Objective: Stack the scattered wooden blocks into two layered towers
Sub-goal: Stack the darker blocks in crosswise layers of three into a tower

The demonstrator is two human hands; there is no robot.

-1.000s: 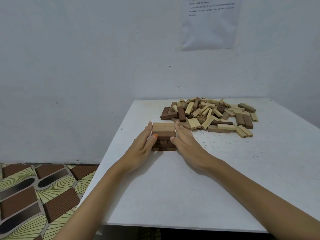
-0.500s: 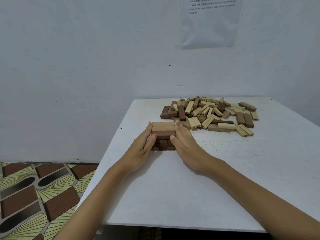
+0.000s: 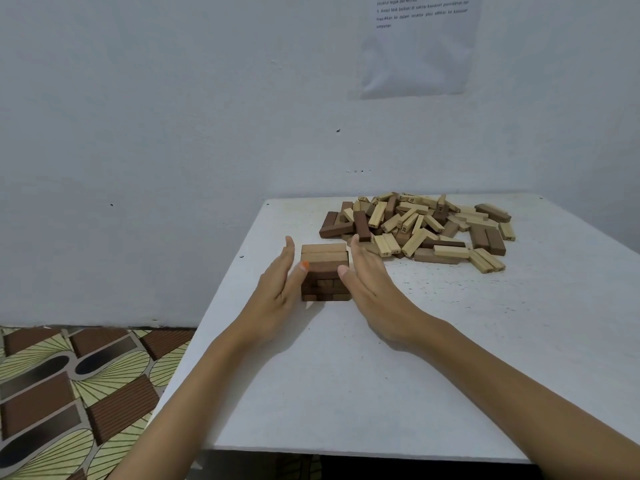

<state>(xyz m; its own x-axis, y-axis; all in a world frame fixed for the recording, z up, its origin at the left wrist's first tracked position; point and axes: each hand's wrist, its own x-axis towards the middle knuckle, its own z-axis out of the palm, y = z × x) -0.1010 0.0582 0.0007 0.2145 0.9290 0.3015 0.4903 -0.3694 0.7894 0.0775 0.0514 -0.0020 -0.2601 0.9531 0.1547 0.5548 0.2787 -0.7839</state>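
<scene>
We are holding our left hand [image 3: 277, 292] and right hand [image 3: 370, 289] flat on the two sides of the tower [image 3: 323, 271], in the middle of the frame on the white table [image 3: 381, 393]. The fingers are straight and together, gripping nothing. Only the thumbs seem to be touching its side walls. In our judgement, we are doing this to square the layers, so the next blocks are sitting level.

We are counting one tower, and its top layer is showing three blocks side by side. The darker layers below are too shadowed to count. The second tower is not yet begun. The loose pile [image 3: 415, 226], right of centre, is holding too many overlapping blocks to count exactly.
</scene>
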